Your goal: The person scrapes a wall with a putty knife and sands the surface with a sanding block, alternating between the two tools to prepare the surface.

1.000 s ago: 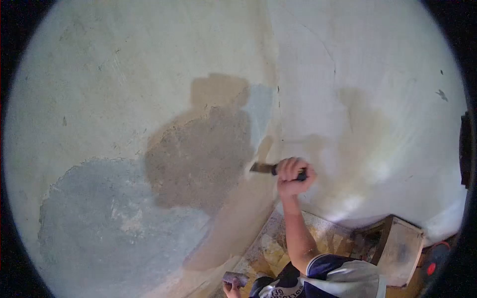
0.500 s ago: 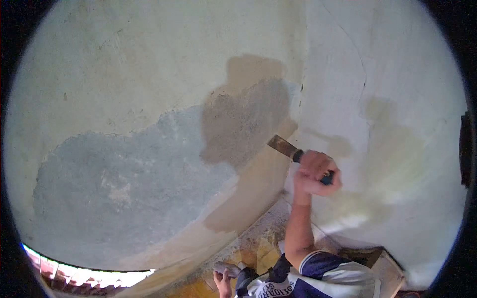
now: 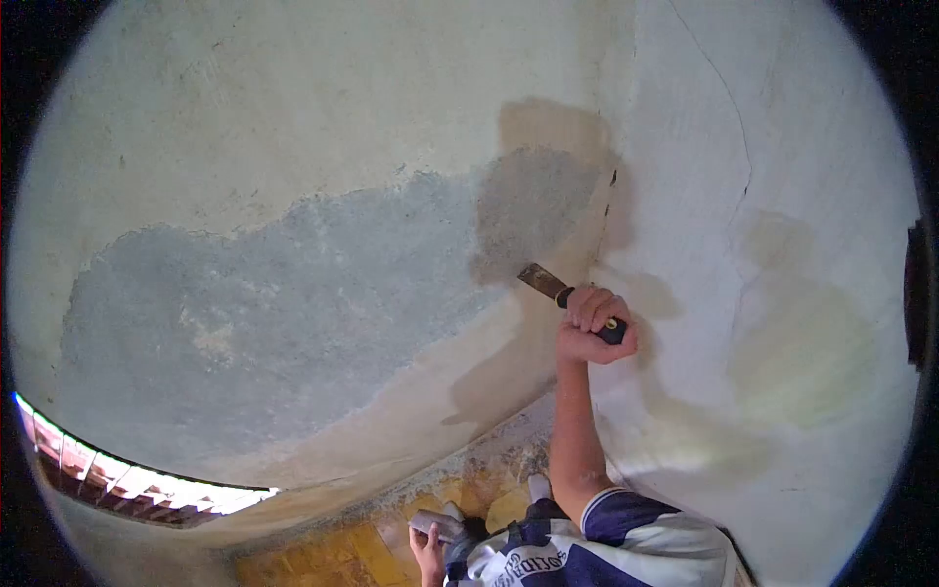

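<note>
My right hand [image 3: 597, 325] is wrapped round the black handle of a scraper [image 3: 541, 281]. Its flat metal blade points up and left, at or close to the wall near the lower right edge of a grey patch [image 3: 323, 293]; contact cannot be made out. Low in the view, my left hand [image 3: 428, 553] holds a greyish block-like object [image 3: 437, 525] between its fingers.
A cracked white wall [image 3: 704, 225] meets the patched wall at a corner on the right. Below lies a yellowish, stained floor [image 3: 333, 558]. A barred opening [image 3: 127, 484] is at the lower left. Shadows fall across both walls.
The view has shifted, and the wall corner now appears further right. My right hand and the scraper appear slightly left and higher. My left hand still holds the block.
</note>
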Tool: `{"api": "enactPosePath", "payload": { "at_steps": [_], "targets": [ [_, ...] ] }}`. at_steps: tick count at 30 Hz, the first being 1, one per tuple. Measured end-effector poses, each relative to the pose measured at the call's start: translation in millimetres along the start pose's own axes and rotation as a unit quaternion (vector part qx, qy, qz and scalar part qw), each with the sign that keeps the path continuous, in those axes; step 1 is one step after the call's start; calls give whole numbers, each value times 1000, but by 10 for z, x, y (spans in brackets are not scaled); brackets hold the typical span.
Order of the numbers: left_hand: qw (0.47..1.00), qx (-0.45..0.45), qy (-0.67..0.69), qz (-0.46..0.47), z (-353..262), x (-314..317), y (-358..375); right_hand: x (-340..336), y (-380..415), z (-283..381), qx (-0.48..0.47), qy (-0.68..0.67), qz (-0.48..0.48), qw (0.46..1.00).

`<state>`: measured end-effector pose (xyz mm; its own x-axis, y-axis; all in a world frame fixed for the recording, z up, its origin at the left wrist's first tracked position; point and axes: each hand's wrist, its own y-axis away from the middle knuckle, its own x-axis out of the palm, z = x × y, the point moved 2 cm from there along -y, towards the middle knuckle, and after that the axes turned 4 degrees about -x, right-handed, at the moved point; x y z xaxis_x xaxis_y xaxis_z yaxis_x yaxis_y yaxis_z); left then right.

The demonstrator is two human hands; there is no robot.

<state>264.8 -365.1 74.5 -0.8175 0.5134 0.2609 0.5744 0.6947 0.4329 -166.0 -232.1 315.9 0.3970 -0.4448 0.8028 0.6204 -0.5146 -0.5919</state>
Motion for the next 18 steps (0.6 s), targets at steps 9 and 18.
{"api": "enactPosePath", "payload": {
  "at_steps": [9,18],
  "targets": [
    [999,32,1,-2,14,58,-121,-117,-417,109,-55,56,-101,992],
    [1000,-13,22,4,-56,165,-173,-1189,490,131,331,376,-79,862]
  ]
}}
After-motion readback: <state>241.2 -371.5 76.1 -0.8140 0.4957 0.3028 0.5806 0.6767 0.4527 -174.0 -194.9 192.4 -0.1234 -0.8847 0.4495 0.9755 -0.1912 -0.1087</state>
